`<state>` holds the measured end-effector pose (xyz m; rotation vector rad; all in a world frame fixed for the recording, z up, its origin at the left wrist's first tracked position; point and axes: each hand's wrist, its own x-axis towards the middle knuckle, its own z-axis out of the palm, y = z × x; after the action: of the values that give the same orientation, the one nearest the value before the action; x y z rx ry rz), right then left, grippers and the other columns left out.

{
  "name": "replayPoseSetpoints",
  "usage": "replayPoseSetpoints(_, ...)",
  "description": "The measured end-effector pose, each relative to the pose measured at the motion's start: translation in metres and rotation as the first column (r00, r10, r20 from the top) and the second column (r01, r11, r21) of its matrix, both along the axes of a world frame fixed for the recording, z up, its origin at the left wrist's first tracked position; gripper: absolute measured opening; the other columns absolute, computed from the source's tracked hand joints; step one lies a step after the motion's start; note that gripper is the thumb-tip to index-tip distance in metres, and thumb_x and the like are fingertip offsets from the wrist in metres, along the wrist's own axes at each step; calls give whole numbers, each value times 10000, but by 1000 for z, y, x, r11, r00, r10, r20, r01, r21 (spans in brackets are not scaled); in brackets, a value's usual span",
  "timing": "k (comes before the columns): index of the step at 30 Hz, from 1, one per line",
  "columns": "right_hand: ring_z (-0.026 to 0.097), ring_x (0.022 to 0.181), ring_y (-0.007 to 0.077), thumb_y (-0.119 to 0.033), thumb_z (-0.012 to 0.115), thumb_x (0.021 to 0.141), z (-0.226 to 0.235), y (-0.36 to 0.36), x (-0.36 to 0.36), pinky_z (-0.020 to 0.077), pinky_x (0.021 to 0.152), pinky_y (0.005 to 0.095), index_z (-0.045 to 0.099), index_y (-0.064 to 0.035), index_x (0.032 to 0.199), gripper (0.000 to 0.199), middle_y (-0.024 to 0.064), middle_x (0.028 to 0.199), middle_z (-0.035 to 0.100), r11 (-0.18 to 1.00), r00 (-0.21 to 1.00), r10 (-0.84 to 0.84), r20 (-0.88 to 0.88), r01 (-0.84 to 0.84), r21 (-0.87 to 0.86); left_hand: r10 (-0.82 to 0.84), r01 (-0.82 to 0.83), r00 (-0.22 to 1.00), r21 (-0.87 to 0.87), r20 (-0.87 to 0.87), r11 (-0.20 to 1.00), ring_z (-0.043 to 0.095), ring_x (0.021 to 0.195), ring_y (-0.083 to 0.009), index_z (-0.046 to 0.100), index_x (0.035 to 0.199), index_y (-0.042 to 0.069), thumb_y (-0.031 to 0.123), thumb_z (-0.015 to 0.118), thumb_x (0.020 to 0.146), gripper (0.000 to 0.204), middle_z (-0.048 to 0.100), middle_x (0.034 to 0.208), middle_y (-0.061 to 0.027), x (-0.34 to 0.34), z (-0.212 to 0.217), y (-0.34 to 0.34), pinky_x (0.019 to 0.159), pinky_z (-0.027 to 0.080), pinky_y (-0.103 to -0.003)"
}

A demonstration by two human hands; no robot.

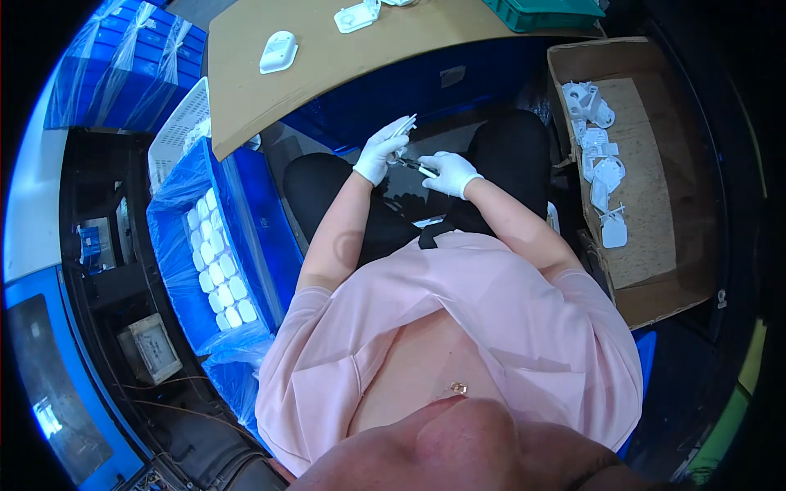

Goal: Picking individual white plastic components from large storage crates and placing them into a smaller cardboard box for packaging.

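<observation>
Holding a white part [403, 128] above the lap: left hand [381, 155], gloved, fingers pinching it. Right hand [450, 173], gloved, closed around the handle of a small dark-tipped tool [418, 167]. Tool tip lies close by the left hand; contact with the part cannot be told. Both hands sit between the dark-clad knees [512, 155], well short of the table.

Surroundings: table [327, 69] ahead, brown top, its near edge between the hands and the loose items on it: a rounded white cover [279, 51] at left, an opened white case [358, 16] near the far edge, a green crate [542, 16] at right. Table corner overlaps part of the white basket [173, 135]. Left side: blue bin [182, 282], plastic-lined, white caps [217, 262] in rows; wrapped blue boxes [135, 61] beyond. Right side: open carton [694, 274], white fittings [604, 172] heaped along its near wall.
</observation>
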<state>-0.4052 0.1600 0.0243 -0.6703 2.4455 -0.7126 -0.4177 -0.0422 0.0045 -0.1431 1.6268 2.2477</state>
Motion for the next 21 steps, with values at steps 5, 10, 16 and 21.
replayPoseSetpoints(5,584,966,317,-289,648,756,1,0,0,463,868,376,554,-127,1245,524,147,1066,586,1000,1000,-1,12,1,1,35,-35,999,37,5,999,440,649,-27,497,1312,65,168,699,741,614,591,959,52,2,8,6,530,288,-165)
replayPoseSetpoints(10,586,964,315,-284,645,759,-1,1,-1,463,868,376,555,-130,1244,517,146,1057,594,1000,1000,16,27,-15,-10,24,-25,1000,33,9,999,432,644,-25,492,1314,59,178,697,742,619,583,944,56,1,8,6,513,275,-167)
replayPoseSetpoints(16,588,968,319,-285,647,764,2,0,-1,462,872,375,574,-124,1222,491,150,1064,602,1000,997,6,70,-5,-13,-28,28,1000,0,-10,1000,525,893,-92,486,1317,47,172,693,740,626,590,1091,-17,2,6,4,730,410,-202)
replayPoseSetpoints(21,591,958,322,-273,639,776,3,0,-2,463,867,377,579,-119,1214,468,157,1043,605,1000,996,26,86,-25,-7,-68,64,996,-78,-50,995,538,980,-109,466,1328,24,164,694,745,641,589,1168,-49,4,13,9,817,415,-217)
